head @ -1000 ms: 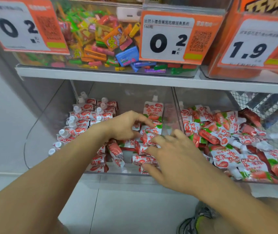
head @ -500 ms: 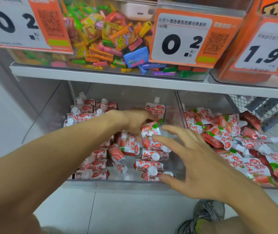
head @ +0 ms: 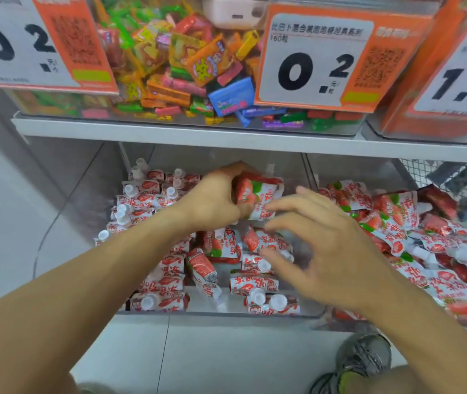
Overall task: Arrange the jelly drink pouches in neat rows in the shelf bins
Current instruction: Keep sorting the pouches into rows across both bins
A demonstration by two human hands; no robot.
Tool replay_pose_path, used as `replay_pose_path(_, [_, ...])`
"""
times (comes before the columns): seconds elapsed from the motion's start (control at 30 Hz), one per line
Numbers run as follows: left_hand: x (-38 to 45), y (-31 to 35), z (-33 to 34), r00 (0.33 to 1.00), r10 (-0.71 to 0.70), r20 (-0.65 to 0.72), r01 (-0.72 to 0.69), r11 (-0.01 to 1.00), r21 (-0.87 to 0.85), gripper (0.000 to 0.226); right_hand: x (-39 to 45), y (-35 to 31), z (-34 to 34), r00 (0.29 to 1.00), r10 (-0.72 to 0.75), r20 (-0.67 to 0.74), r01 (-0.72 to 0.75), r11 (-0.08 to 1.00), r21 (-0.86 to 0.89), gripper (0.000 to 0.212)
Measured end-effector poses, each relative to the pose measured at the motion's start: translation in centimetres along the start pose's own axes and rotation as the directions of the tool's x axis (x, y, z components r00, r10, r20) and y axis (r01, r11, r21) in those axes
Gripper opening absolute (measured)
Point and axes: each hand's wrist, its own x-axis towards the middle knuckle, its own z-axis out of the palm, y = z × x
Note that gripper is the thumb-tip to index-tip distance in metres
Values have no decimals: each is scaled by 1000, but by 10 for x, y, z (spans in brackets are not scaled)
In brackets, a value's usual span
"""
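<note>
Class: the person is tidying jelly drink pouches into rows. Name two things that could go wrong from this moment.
1. The left hand grips a pouch above the left bin; dropped, it could disturb the rows.
2. The right hand hovers with spread fingers over loose pouches and might knock them askew.

A pale grey metal shelf board [head: 226, 139] is running across the view, carrying clear plastic tubs of mixed colourful sweets [head: 181, 66] fronted by orange-and-white price cards [head: 320, 58]. Light grey floor tiles [head: 212, 356] are lying below, and a wire mesh rack [head: 454, 180] is showing at right.
</note>
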Motion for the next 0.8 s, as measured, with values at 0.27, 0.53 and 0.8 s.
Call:
replay_pose_path(0.27, [-14, 1, 26, 1000, -8, 6, 7, 986, 164, 35, 17, 25, -3, 944, 272, 185, -221, 941, -256, 41])
replay_pose_path(0.53, [-5, 4, 21, 985, 19, 170, -72, 949, 308, 41, -4, 9, -6, 805, 591, -43, -585, 804, 104, 55])
replay_pose_path(0.8, [0, 5, 24, 946, -105, 307, 61, 987, 148, 35, -26, 20, -15, 739, 635, 226, -673, 673, 308, 79])
